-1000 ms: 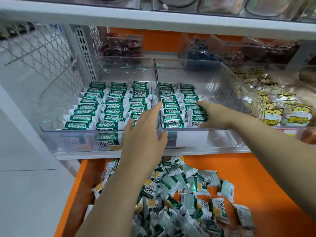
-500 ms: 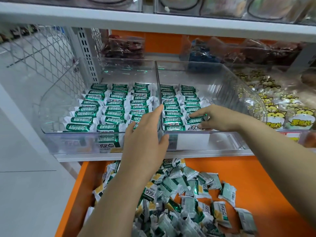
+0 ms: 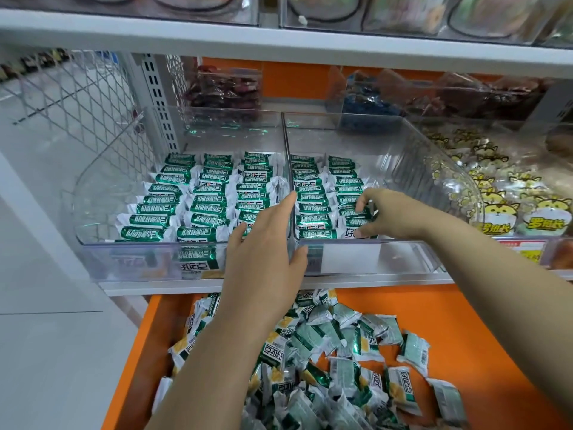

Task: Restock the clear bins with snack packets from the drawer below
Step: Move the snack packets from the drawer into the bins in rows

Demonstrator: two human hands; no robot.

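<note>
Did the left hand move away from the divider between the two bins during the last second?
No. The left hand still straddles the divider at its front end, index fingertip along its top edge, as before.

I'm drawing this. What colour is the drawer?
The drawer is orange, seen best in the head view.

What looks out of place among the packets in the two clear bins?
A few packets are turned differently. Most lie green side up in neat rows, but one flipped packet in the left bin and another in the right bin show a white face with large characters.
</note>
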